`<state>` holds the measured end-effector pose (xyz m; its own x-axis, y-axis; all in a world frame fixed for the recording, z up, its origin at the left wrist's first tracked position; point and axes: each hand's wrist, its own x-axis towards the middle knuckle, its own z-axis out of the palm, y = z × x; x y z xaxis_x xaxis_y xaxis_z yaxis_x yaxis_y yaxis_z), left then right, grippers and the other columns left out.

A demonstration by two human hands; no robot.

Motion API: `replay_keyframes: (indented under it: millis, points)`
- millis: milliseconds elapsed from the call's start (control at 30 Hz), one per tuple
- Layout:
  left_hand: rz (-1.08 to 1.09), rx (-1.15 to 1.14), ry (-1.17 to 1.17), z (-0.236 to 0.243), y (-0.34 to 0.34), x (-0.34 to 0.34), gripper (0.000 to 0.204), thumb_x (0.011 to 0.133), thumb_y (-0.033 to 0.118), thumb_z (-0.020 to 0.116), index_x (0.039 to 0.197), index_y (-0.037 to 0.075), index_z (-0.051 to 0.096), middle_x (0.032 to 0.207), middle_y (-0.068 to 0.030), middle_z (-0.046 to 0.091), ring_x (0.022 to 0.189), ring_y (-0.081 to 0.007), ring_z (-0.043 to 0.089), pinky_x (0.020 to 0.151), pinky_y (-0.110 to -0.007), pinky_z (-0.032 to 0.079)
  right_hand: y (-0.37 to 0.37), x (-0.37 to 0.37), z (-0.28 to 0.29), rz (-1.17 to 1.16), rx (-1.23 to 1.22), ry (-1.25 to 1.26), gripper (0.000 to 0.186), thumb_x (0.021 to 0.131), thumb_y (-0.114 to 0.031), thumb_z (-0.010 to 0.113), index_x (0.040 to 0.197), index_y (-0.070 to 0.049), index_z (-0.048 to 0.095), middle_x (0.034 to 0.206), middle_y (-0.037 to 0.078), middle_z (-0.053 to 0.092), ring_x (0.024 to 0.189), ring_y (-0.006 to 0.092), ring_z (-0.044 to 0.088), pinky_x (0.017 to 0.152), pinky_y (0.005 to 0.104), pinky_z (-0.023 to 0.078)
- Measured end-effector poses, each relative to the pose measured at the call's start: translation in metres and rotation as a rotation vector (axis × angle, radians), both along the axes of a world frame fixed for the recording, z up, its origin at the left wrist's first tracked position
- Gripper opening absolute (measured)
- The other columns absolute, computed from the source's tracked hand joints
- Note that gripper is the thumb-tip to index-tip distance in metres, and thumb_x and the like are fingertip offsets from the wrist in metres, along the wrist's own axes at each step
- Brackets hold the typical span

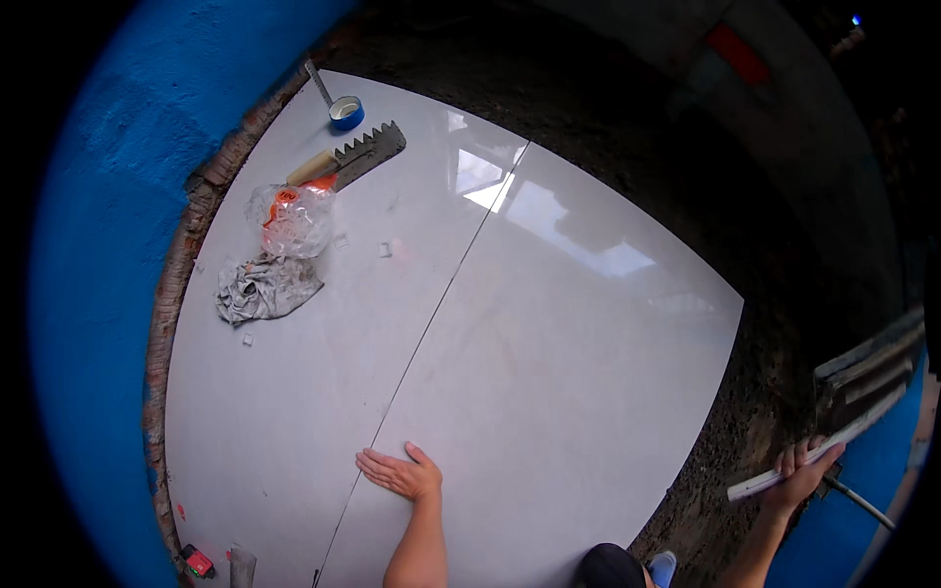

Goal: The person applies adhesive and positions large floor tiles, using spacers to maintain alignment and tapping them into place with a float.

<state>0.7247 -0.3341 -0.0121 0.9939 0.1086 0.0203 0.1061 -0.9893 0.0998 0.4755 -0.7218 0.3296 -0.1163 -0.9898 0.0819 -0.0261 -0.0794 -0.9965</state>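
My left hand (400, 474) lies flat with its fingers stretched out, its fingertips at the thin seam between two large, glossy pale floor tiles; the right-hand tile (578, 392) is under the palm. Off to the right, beyond the tile's edge, my right hand (806, 476) has its fingers wrapped round a long white bar (755, 484). A dark grey ridged piece (863, 377) is just above that bar; whether the two are joined I cannot tell. On the left-hand tile (323, 392) no hand touches the things lying there.
On the left tile lie a toothed trowel (371, 152), a blue tape roll (346, 113), a crumpled plastic bag (299, 220), a grey rag (267, 289) and a small red-and-black device (198, 562). A blue wall (108, 245) borders the left; dark rough ground (706, 500) lies right.
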Motion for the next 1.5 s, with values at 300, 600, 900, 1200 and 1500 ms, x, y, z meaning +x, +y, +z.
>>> replay_keyframes:
  millis: [300, 600, 900, 1200, 1500]
  points:
    - [-0.046, -0.004, -0.010, 0.000, 0.002, 0.002, 0.084, 0.098, 0.044, 0.046, 0.150, -0.012, 0.014, 0.156, -0.0324, 0.017, 0.148, -0.0467, 0.013, 0.121, -0.055, 0.013, -0.020, 0.168, -0.204, 0.525, 0.808, 0.572, 0.061, 0.098, -0.066, 0.043, 0.081, -0.008, 0.052, 0.058, -0.001, 0.046, 0.042, 0.0120, 0.042, 0.040, 0.0305, 0.036]
    - [-0.050, 0.013, -0.035, -0.004, 0.002, 0.000, 0.083, 0.098, 0.046, 0.045, 0.150, -0.012, 0.016, 0.156, -0.0324, 0.018, 0.147, -0.0468, 0.014, 0.121, -0.055, 0.014, 0.013, 0.062, -0.056, 0.053, 0.182, 0.107, 0.057, 0.099, -0.069, 0.037, 0.086, -0.013, 0.042, 0.054, -0.005, 0.034, 0.036, 0.0073, 0.029, 0.035, 0.0222, 0.026]
    - [-0.069, -0.012, -0.148, 0.000, -0.002, 0.003, 0.082, 0.098, 0.044, 0.049, 0.150, -0.010, 0.019, 0.155, -0.0300, 0.020, 0.146, -0.0450, 0.019, 0.120, -0.054, 0.017, -0.048, 0.218, -0.169, 0.929, 0.703, 0.704, 0.060, 0.101, -0.062, 0.041, 0.080, -0.007, 0.054, 0.060, 0.001, 0.050, 0.048, 0.0113, 0.048, 0.045, 0.0296, 0.040]
    - [-0.038, -0.005, -0.022, 0.001, 0.004, 0.004, 0.084, 0.093, 0.041, 0.056, 0.149, -0.011, 0.019, 0.154, -0.0311, 0.021, 0.145, -0.0477, 0.019, 0.119, -0.057, 0.017, 0.115, 0.092, -0.129, 0.535, 0.226, 0.391, 0.059, 0.099, -0.062, 0.043, 0.085, -0.006, 0.056, 0.055, 0.007, 0.051, 0.042, 0.0170, 0.052, 0.039, 0.0283, 0.042]
    - [-0.045, -0.049, -0.020, 0.006, 0.003, 0.011, 0.089, 0.091, 0.040, 0.059, 0.148, -0.016, 0.018, 0.154, -0.0320, 0.020, 0.146, -0.0487, 0.016, 0.120, -0.057, 0.016, 0.088, 0.165, -0.118, 1.174, 0.763, 0.647, 0.050, 0.105, -0.050, 0.043, 0.081, -0.007, 0.052, 0.059, -0.004, 0.047, 0.050, 0.0059, 0.046, 0.044, 0.0233, 0.035]
